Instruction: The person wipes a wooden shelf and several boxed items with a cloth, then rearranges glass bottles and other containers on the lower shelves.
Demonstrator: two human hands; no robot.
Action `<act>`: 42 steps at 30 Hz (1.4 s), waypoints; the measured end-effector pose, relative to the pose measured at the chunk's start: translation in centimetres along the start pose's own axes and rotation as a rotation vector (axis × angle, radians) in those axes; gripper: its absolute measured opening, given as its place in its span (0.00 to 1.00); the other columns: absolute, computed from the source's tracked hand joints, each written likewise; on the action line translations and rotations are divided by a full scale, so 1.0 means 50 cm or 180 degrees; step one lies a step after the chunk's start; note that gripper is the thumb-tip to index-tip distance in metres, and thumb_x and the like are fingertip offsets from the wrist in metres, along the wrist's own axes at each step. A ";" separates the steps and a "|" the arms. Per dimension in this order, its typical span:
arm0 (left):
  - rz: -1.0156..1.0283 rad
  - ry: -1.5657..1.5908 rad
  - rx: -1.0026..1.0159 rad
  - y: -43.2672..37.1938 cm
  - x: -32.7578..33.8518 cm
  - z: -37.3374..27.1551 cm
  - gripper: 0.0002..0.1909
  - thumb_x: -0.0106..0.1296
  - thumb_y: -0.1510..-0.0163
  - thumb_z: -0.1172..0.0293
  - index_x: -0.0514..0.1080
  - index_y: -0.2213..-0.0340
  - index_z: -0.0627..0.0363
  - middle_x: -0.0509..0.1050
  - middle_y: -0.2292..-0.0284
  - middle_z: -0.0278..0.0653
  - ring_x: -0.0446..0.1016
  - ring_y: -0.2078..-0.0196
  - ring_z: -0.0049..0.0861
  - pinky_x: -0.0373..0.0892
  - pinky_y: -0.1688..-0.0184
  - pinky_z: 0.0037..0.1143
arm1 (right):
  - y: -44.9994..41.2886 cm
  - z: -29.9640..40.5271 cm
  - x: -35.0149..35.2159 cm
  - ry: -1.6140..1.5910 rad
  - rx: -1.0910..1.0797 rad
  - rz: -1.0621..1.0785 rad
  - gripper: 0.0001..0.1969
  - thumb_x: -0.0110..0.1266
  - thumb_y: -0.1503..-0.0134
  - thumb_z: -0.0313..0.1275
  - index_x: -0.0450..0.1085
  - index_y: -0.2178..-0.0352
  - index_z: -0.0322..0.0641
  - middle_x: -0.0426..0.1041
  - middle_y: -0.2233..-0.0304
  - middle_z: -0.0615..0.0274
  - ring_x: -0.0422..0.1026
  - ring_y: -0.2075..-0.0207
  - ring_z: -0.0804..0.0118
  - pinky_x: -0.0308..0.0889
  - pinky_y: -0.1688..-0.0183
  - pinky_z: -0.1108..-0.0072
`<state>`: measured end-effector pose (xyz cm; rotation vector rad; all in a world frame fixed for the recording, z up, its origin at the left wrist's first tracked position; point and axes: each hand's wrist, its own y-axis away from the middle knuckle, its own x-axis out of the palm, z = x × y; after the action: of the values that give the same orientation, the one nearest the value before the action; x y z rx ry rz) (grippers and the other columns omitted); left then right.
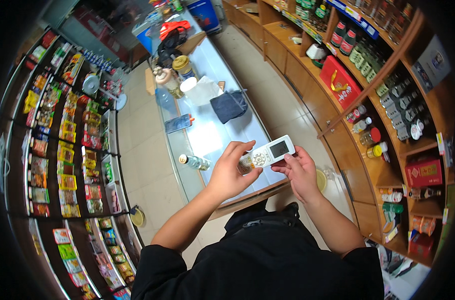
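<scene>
A white remote control point(265, 155) with a small grey display is held between my two hands above the near end of a glass display counter point(235, 140). My left hand point(233, 168) grips its keypad end, with thumb and fingers on opposite sides. At the display end, the fingers of my right hand point(297, 170) lie under the remote and the thumb rests along its edge. Left of my left hand, a clear plastic bottle point(195, 162) lies on the counter. Farther along are a smartphone point(178, 123) and a dark folded cloth item point(229, 106).
The counter also carries a white paper cup point(189, 84), a gold-lidded jar point(182, 65) and a pink-topped bottle point(165, 78). Shelves of packaged snacks point(67, 157) line the left. Wooden shelves point(336, 153) with bottles and boxes curve along the right. A standing fan point(91, 84) is at far left.
</scene>
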<state>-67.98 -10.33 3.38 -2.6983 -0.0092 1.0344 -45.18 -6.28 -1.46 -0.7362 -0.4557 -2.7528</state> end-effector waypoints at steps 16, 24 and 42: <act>0.2790 0.3592 -0.1503 -0.093 0.328 -0.064 0.26 0.49 0.38 0.83 0.70 0.38 0.68 0.80 0.49 0.52 0.85 0.54 0.39 0.82 0.51 0.33 | 0.303 0.010 -0.183 -0.0379 -0.1005 -0.2350 0.11 0.47 0.26 0.27 0.66 0.47 0.33 0.78 0.54 0.53 0.83 0.55 0.59 0.81 0.48 0.63; 0.3891 0.3175 -0.1482 -0.055 0.483 -0.201 0.25 0.51 0.38 0.83 0.73 0.40 0.69 0.81 0.49 0.52 0.85 0.54 0.38 0.83 0.55 0.28 | 0.489 -0.029 -0.215 -0.0681 -0.1474 -0.3404 0.10 0.47 0.27 0.26 0.66 0.48 0.33 0.77 0.54 0.53 0.83 0.54 0.57 0.81 0.48 0.63; 0.2352 0.0519 0.2936 -0.180 0.454 -0.281 0.32 0.71 0.52 0.64 0.76 0.46 0.62 0.76 0.54 0.45 0.76 0.52 0.44 0.73 0.47 0.39 | 0.390 0.001 -0.251 -0.0913 -0.1498 -0.2932 0.09 0.48 0.27 0.24 0.66 0.49 0.32 0.77 0.54 0.53 0.83 0.53 0.56 0.81 0.47 0.64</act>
<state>-41.02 -2.70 0.66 -1.8875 1.2331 0.6829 -28.36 -22.14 -3.39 -1.3041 -0.2166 -3.6999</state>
